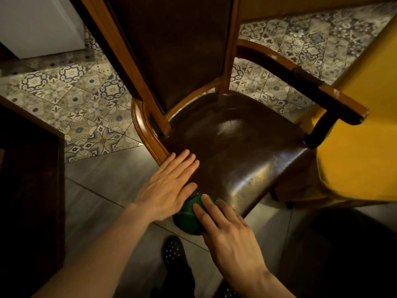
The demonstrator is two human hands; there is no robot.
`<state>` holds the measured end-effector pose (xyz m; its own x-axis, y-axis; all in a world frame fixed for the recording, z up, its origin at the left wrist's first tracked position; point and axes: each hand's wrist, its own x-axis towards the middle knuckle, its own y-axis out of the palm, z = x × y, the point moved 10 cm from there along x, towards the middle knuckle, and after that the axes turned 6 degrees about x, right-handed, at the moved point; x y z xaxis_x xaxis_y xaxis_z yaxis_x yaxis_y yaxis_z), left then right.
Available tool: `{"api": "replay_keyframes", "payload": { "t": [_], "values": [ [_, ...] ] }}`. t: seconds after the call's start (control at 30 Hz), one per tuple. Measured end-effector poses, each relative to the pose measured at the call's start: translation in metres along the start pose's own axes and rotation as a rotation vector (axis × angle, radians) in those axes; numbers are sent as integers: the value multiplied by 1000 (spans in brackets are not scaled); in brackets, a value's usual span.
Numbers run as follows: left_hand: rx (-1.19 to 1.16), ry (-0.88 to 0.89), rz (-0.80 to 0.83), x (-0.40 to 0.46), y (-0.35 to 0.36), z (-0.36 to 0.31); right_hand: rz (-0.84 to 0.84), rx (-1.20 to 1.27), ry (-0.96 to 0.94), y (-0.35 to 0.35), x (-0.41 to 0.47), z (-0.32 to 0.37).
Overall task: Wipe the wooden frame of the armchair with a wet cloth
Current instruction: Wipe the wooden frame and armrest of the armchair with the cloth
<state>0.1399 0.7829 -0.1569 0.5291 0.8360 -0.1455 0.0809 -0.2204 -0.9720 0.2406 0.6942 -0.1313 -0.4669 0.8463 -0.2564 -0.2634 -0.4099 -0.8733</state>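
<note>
Head view — green cloth (189, 216) under right hand (229, 235)

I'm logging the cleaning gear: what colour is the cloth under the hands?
Green; the cloth shows in the head view, at the seat's front corner.

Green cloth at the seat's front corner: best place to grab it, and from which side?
Grip the bunched green cloth on its exposed lower-left bulge, coming from below-left. The right hand covers its right side; the brown leather seat blocks above.
</note>
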Motion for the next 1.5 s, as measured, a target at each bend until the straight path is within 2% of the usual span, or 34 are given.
{"api": "replay_keyframes", "payload": {
  "t": [0.57, 0.77, 0.97, 1.13, 1.2, 1.3, 1.4, 1.5],
  "values": [
    [74, -29, 6, 1, 2, -2, 30, -98, -8, -8, -64, -20],
    [120, -114, 146, 5, 5, -1, 156, 17, 24, 1, -67, -25],
    [-318, -207, 270, -14, -13, -44, 179, 213, 194, -33, -63, -43],
    [-466, -133, 431, -26, -56, -91, -29, 509, 284, -107, -55, -59],
    [-462, -109, 401, -17, -86, -104, -87, 548, 273, -138, -49, -58],
    [-423, -108, 265, 1, -141, -109, -114, 590, 229, -185, -44, -52],
    [-235, -94, 134, 20, -195, -105, -50, 610, 149, -229, -40, -44],
    [-48, -43, -4, 37, -251, -112, -30, 523, 136, -272, -39, -43]
  ]
}}
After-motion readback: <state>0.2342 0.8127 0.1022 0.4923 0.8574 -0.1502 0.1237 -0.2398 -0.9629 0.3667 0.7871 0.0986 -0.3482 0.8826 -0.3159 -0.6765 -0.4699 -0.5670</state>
